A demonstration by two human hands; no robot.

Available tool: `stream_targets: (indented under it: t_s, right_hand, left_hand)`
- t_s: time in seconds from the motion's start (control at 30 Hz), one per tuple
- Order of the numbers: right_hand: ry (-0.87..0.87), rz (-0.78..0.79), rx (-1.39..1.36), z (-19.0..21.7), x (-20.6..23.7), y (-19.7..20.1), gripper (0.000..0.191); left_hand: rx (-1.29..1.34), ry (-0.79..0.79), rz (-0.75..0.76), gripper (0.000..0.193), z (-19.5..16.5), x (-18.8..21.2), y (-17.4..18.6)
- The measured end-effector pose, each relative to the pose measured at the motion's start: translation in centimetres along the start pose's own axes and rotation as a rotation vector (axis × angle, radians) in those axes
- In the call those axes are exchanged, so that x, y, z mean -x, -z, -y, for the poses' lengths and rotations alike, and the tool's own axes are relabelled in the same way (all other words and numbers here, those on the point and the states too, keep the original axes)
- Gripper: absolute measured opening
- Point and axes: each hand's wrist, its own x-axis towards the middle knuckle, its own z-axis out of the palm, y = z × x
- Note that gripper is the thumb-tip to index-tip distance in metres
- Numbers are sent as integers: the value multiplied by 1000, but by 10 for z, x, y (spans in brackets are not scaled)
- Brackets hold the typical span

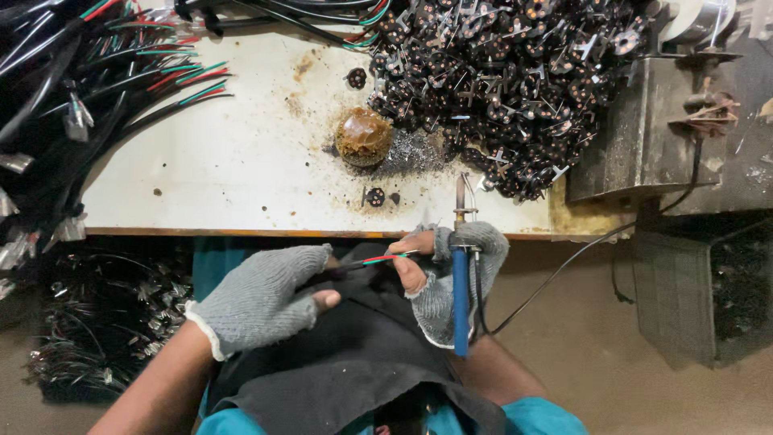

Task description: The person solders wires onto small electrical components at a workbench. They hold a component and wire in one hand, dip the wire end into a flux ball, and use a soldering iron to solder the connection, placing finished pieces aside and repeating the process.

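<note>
Left hand [262, 300] pinches a cable [378, 259]; right hand [451, 278], at three o'clock, clamps it and one blue-handled soldering iron [460, 274].

Both hands wear knitted grey gloves with the fingers cut off, so the fingertips stick out bare. The left glove [262, 296] has a white rolled edge at the wrist, and its weave looks coarse and a little fuzzy. The right glove [463, 278] is the same grey knit, with the same pale trim along its cuff. The forearms are bare below the gloves. A dark grey cloth [354, 354] lies over the lap, and teal clothing [539, 417] shows at its edges.
</note>
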Motion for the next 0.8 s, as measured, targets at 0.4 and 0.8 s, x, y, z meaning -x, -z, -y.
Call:
stream_targets:
  t_s: [0.4,0.8]
  right_hand:
    - [-162,148,39,-4,2,-2,16]
    - [-107,88,113,-13,3,-6,14]
  left_hand:
    - [132,-339,-363,32,-16,-25,-29]
    - [128,-267,-428,18,-15,-23,-25]
